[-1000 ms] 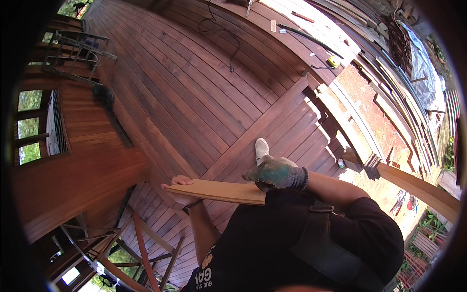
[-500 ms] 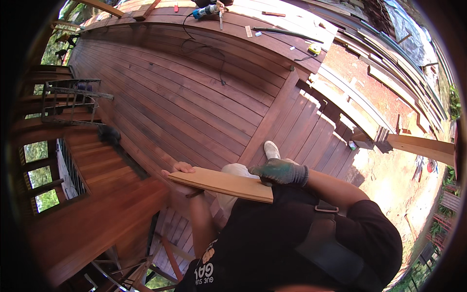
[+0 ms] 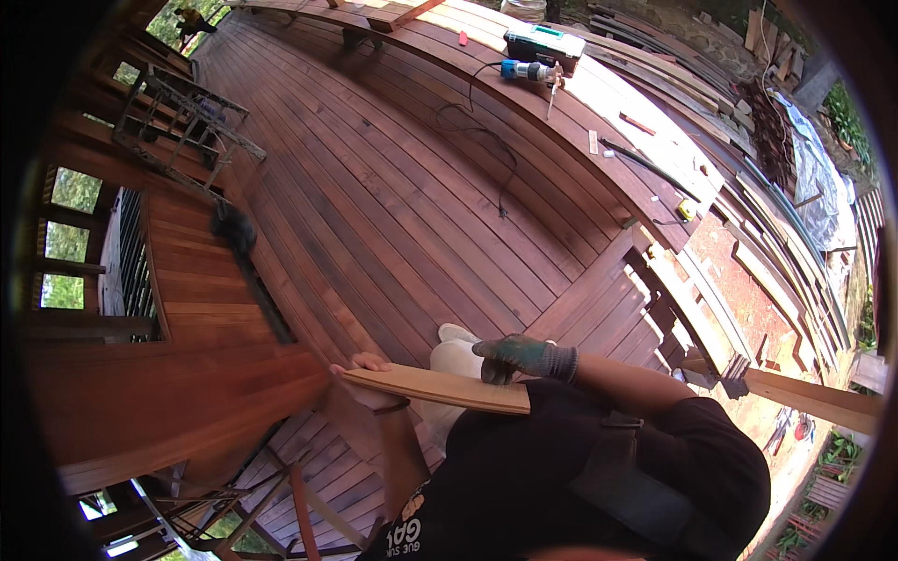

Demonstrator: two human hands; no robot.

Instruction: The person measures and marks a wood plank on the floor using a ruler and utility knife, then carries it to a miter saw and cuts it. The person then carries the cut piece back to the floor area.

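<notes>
A short, light-brown wooden board (image 3: 435,388) lies across in front of my body, tilted a little down toward the right. My bare left hand (image 3: 367,374) grips its left end, with some fingers over the far edge and the rest hidden beneath. Toward the other end, my right hand (image 3: 516,357) wears a grey-green work glove and is closed at the board's far edge. The glove's fingertips reach the top face; where the thumb sits is partly hidden.
On a long wooden bench (image 3: 599,187) at the far right lie a blue power tool (image 3: 526,71) with a cord, a toolbox (image 3: 547,45) and a yellow tape measure (image 3: 687,208). A metal stand (image 3: 182,126) stands at the left on the plank deck (image 3: 374,187). Stacked timber (image 3: 776,280) lies beyond the bench.
My view has swung left, so the bench and deck appear shifted right and down. A foot has stepped to the left. Both hands still hold the board, which is tilted more edge-on.
</notes>
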